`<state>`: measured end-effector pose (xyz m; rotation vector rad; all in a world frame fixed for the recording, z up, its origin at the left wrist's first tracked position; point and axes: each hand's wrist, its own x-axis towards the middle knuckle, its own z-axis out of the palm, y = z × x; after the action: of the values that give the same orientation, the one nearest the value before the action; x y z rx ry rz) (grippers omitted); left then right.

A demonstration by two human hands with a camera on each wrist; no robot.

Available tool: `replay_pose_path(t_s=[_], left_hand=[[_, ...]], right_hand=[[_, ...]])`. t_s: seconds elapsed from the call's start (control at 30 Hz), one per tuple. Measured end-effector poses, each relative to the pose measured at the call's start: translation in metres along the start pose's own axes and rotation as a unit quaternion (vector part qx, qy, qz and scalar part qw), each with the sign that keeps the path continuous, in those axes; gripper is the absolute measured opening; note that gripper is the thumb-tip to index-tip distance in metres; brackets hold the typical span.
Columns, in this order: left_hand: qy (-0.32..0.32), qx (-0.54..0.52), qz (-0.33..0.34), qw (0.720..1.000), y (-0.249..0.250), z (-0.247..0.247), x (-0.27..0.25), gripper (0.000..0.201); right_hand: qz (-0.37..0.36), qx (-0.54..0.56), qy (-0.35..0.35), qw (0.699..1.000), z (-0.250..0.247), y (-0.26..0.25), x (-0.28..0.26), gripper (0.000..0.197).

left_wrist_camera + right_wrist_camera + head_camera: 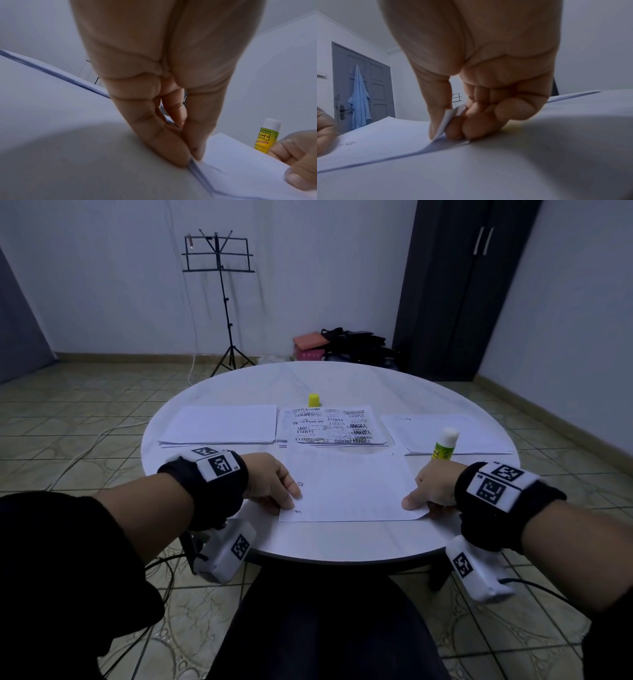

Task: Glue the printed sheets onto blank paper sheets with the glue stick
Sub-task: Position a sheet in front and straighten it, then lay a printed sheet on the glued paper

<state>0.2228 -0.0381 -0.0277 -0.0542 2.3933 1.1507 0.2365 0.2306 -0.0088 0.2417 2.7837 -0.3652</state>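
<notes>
Pinching the near left corner of a sheet [346, 487] lying face down at the front of the round desk [329, 381], the left hand [270, 484] grips it between thumb and fingers. At the near right corner the right hand [431, 487] does likewise, lifting the edge slightly. Behind the right hand, the uncapped glue stick [444, 444] stands upright. Farther back lie the blank stack [219, 424], the printed sheets [334, 426], another paper pile [448, 433] and the yellow cap [314, 399].
</notes>
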Motion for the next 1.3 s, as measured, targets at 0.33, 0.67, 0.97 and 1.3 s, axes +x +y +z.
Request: replay_pose_path(t_s=[0.33,0.67,0.97,1.3], left_hand=[[0.003,0.022,0.003,1.0,0.0021,0.0027,0.0006,0.021],[0.003,0.034,0.003,0.999,0.0021,0.0034,0.0016,0.021],[0.002,0.035,0.005,0.999,0.0026,0.0028,0.0002,0.02],[0.006,0.041,0.006,0.999,0.0033,0.0036,-0.0006,0.02]], right_hand=[[-0.001,0.0,-0.007,1.0,-0.0001,0.0007,0.0011,0.039],[-0.001,-0.011,-0.011,1.0,-0.0006,0.0,0.0031,0.04],[0.0,-0.002,-0.009,1.0,0.0003,-0.0008,0.0022,0.038],[0.005,0.027,-0.016,0.999,0.0004,-0.0007,0.0016,0.039]])
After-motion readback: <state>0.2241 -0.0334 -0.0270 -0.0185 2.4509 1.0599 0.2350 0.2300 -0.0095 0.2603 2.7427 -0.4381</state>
